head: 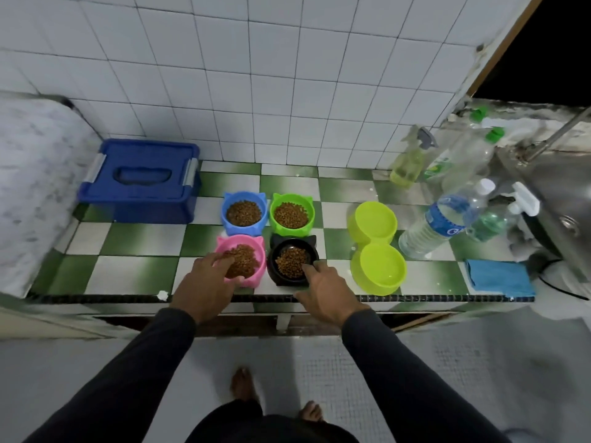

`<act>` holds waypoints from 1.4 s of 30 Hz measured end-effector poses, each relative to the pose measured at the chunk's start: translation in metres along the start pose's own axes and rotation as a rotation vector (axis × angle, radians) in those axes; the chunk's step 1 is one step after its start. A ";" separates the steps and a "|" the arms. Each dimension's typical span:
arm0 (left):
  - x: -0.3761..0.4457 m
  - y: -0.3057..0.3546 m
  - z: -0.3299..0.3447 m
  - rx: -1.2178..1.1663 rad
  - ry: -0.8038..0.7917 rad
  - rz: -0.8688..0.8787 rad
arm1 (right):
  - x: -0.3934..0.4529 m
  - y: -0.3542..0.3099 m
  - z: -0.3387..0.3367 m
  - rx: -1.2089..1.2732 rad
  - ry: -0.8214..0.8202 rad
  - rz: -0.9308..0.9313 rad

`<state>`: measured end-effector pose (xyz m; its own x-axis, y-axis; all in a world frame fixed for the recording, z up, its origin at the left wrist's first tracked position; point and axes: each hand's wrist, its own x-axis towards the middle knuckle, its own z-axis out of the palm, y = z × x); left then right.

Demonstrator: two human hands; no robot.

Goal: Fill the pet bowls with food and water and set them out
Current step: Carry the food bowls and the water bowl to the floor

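Stood before a green-and-white checkered counter [137, 270] against a white tiled wall. Four cat-eared bowls grouped in a square near the front edge, all holding brown kibble: blue bowl [244, 213] back left, green bowl [291, 213] back right, pink bowl [241, 260] front left, black bowl [292, 261] front right. Left hand [204, 284] reached over the near rim of the pink bowl, fingers [224, 258] curled down into the kibble; whether pinching any, cannot tell. Right hand [323, 290] laid at the near right rim of the black bowl, index finger stretched out onto the rim at the kibble's edge, the other fingers loosely bent, gripping nothing. Just to the right, well apart from the four, a lime double bowl [377, 247], both cups apparently holding clear water. Beside it a water bottle [443, 219] with a blue label and white cap, leaning. Further back, a spray bottle [411, 161] and other clear bottles near a steel sink [556, 199]. Folded blue cloth [499, 278] at the counter's front right. Closed blue storage box [140, 180] at back left. Dark sleeves and bare feet seen below.
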<state>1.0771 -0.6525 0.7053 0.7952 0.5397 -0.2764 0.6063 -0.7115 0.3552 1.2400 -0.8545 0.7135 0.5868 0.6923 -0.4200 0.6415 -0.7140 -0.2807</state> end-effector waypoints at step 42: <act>0.077 -0.055 0.066 -0.467 0.052 -0.361 | 0.092 0.011 0.053 0.647 0.189 0.621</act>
<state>1.1047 -0.6016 0.6056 0.5299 0.7406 -0.4132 0.7673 -0.2113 0.6054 1.2747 -0.8040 0.6263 0.8412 0.1296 -0.5250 -0.1849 -0.8435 -0.5043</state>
